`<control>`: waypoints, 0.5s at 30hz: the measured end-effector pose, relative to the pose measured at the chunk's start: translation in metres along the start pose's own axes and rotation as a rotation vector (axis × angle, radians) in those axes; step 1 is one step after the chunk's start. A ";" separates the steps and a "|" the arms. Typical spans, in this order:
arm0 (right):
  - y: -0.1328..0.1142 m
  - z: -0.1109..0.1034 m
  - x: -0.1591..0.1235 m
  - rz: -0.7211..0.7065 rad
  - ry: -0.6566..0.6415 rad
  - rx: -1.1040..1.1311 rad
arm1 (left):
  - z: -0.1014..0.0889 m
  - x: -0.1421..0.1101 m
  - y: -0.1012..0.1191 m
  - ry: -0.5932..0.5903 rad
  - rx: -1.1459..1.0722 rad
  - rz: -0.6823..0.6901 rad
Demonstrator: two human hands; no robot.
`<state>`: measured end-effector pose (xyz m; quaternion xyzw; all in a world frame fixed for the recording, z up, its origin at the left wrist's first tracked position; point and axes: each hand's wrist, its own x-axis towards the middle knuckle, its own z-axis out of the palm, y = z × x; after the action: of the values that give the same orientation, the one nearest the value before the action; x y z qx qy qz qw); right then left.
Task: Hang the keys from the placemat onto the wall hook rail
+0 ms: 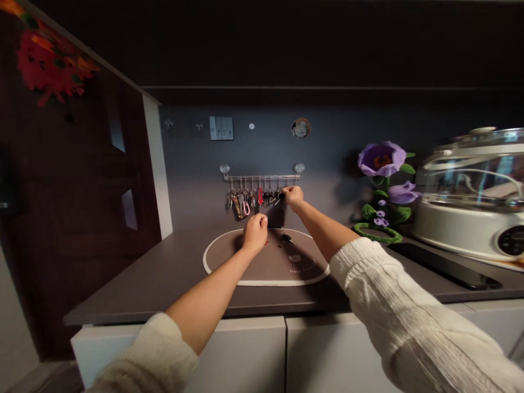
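Note:
A clear hook rail (262,177) is fixed to the dark wall and carries several key rings, a red pocketknife-like piece (260,196) and a pink loop (246,208). At its right end my right hand (293,197) is closed, fingertips pinching a dark key (281,196) by the hooks. Lower and to the left, my left hand (255,233) is closed above the mat; whatever its fingers hold is hidden. A small red edge shows just below that hand. Black keys (287,239) lie on the brown oval mat (229,256).
On the right of the counter (164,273) stand a purple knitted flower (382,159), a black phone-like slab (444,266) and a white appliance with a clear cover (470,224). A dark door (82,218) is on the left. An overhead cabinet (286,43) spans the top.

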<state>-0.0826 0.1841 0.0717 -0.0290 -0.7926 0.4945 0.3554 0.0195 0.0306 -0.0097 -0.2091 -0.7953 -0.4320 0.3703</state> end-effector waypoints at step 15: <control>-0.014 -0.046 -0.057 0.088 -0.180 0.245 | -0.006 -0.002 -0.003 -0.048 0.048 0.055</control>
<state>-0.0093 0.1896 0.0642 0.0242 -0.7530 0.6031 0.2619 0.0209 0.0240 -0.0105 -0.2320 -0.8082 -0.3973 0.3677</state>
